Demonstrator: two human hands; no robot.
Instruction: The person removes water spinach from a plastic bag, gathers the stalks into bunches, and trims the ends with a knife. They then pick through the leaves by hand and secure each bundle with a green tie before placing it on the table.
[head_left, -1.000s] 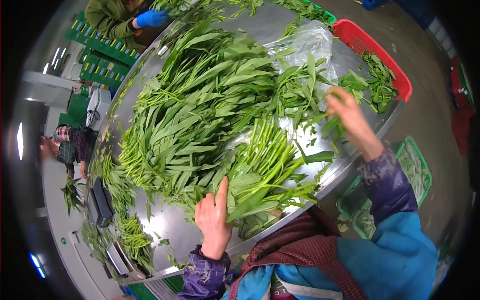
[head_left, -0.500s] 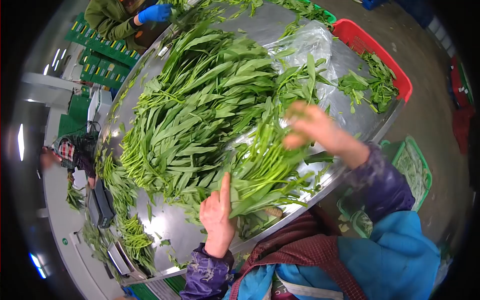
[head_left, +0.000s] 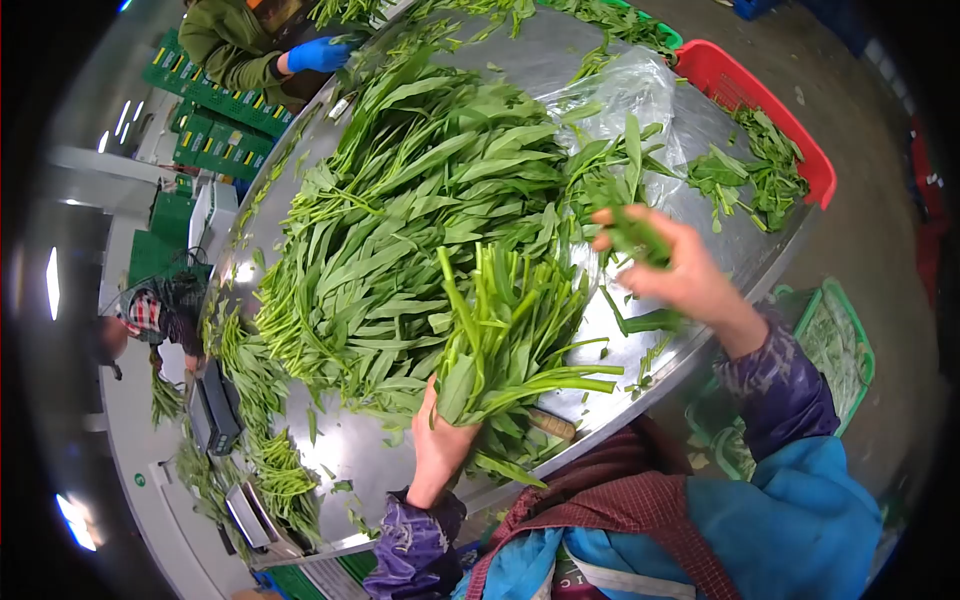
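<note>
My left hand point(head_left: 440, 447) grips a bunch of water spinach point(head_left: 505, 330) near the table's front edge, its cut stems pointing up and to the right. My right hand point(head_left: 685, 275) is raised at the right, fingers curled round some loose green leaves point(head_left: 638, 238). Left of and behind the bunch lies a big heap of water spinach point(head_left: 400, 220) with long narrow leaves. Partly under the bunch's leaves, a brown, wood-like piece point(head_left: 552, 424) lies at the table edge.
Clear plastic sheeting point(head_left: 625, 95) lies on the metal table point(head_left: 500, 48). A red basket point(head_left: 815, 150) with leaves adjoins the right edge; a green crate point(head_left: 858, 370) stands below. A dark scale-like device point(head_left: 212, 410) sits left. A co-worker's blue-gloved hand point(head_left: 320, 55) is across the table.
My left hand has gone from lying over the stems with a finger extended to gripping the bunch, which now stands more upright. My right hand has moved right and now holds leaves.
</note>
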